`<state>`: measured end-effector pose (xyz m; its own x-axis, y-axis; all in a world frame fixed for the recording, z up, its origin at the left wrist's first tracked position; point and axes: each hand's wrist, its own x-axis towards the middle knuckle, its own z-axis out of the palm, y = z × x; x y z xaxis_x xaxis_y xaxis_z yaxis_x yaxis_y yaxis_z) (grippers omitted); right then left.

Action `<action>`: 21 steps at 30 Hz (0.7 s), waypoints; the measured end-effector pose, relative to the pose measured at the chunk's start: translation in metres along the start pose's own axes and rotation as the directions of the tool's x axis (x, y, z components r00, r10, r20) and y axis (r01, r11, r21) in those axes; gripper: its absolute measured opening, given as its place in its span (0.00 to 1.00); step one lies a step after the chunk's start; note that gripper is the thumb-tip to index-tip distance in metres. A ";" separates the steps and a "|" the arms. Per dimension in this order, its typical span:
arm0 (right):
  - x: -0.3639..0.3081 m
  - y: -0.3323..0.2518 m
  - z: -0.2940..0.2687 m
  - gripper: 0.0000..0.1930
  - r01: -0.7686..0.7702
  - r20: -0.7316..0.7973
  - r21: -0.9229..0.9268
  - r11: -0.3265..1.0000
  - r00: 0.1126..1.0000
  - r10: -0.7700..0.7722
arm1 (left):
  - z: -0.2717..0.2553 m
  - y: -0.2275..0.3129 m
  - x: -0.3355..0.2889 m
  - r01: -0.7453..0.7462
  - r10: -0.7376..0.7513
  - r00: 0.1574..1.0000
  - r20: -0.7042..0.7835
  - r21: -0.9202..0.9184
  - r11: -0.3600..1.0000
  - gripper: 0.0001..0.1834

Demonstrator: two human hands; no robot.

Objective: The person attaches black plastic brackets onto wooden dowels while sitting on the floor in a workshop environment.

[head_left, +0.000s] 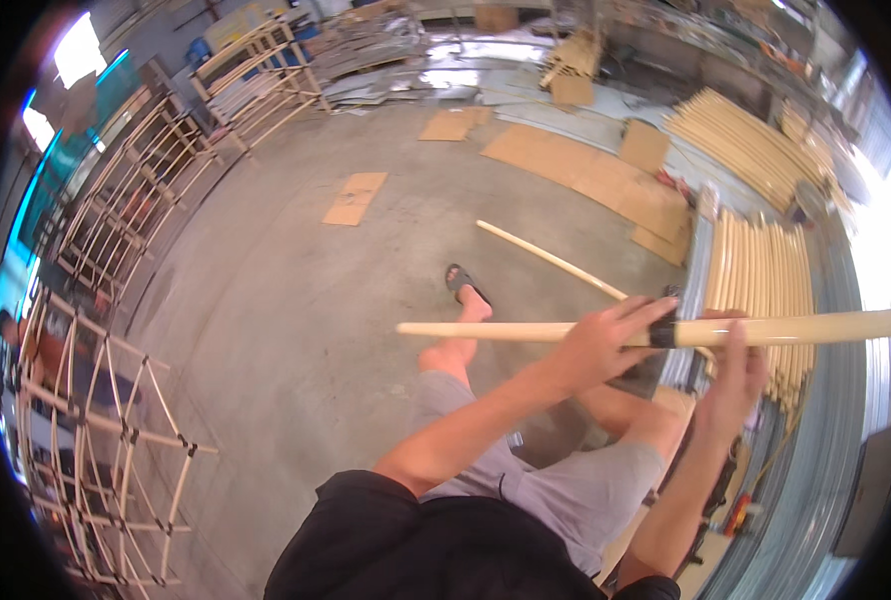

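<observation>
Cream-coloured pipe [806,329] at 3 o'clock: left hand [604,346] half-curled at black connector [663,331], right hand [734,385] lightly closed round pipe; loose grip could let the long end swing.

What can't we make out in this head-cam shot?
All head view:
- Pole's right end: runs into the dark lens rim.
- Left hand's palm: hidden by the back of the hand.
- Black joint's fine detail: too small and blurred; its underside faces away.
- Second pole: partly hidden behind the left hand and held pole.
- Co-worker's hands: lost behind the frame's bars and blur.
</observation>
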<state>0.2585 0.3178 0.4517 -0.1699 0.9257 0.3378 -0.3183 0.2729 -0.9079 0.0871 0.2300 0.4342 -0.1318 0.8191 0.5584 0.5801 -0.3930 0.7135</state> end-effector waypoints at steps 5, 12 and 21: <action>0.008 -0.080 0.049 0.15 0.229 0.038 -0.104 0.968 0.973 -0.226 | -0.016 0.027 0.031 -0.154 0.143 0.981 -0.129 -0.080 0.985 0.39; -0.011 -0.057 0.066 0.18 0.171 0.404 -0.166 0.971 0.910 -0.091 | -0.020 0.010 -0.008 0.047 -0.063 0.995 -0.081 -0.184 0.982 0.41; -0.054 0.017 0.112 0.17 -0.001 0.611 -0.239 0.971 0.777 0.151 | -0.011 -0.059 -0.103 0.170 -0.251 0.942 -0.222 -0.331 0.928 0.28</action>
<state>0.1573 0.2436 0.4457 -0.7501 0.6007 0.2767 -0.0859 0.3264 -0.9413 0.0577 0.1638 0.3397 -0.4481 0.7779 0.4406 0.2498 -0.3642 0.8972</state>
